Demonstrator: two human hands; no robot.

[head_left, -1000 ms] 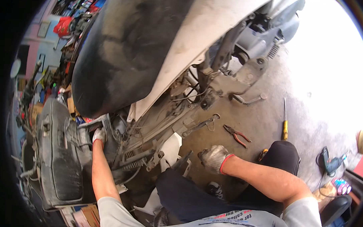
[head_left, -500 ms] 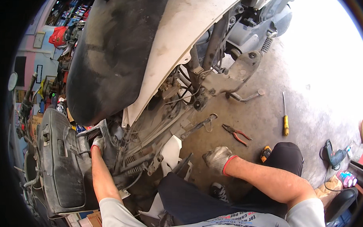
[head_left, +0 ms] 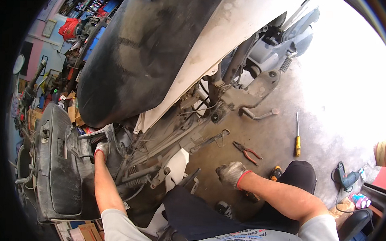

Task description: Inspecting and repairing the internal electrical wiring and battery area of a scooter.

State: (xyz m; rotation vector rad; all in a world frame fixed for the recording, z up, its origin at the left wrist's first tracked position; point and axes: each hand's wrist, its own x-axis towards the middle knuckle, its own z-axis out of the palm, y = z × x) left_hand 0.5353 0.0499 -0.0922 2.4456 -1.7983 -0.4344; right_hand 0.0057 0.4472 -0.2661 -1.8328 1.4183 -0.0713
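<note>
My left hand (head_left: 102, 148), in a light work glove with a red cuff, reaches into the opening of the black plastic panel (head_left: 109, 136) at the scooter's front. Its fingers are hidden there. My right hand (head_left: 233, 173), gloved the same way, is closed above the floor near my knee; what it holds, if anything, is hidden. Beside me stands the partly stripped scooter, with its black seat (head_left: 135, 59), white side cover (head_left: 203, 57) and bare frame tubes (head_left: 175, 132). Red-handled pliers (head_left: 248, 153) lie just beyond my right hand.
A yellow-handled screwdriver (head_left: 297, 141) and an orange-and-black tool (head_left: 276, 172) lie on the concrete floor. Farther right sits a teal power tool (head_left: 347, 177) with a cord. The kickstand lever (head_left: 263, 114) juts out from the scooter. Crowded shelves (head_left: 84, 8) stand at the far left.
The whole view has shifted and tilted slightly. My left hand stays in the panel opening, and my right hand remains closed in nearly the same place.
</note>
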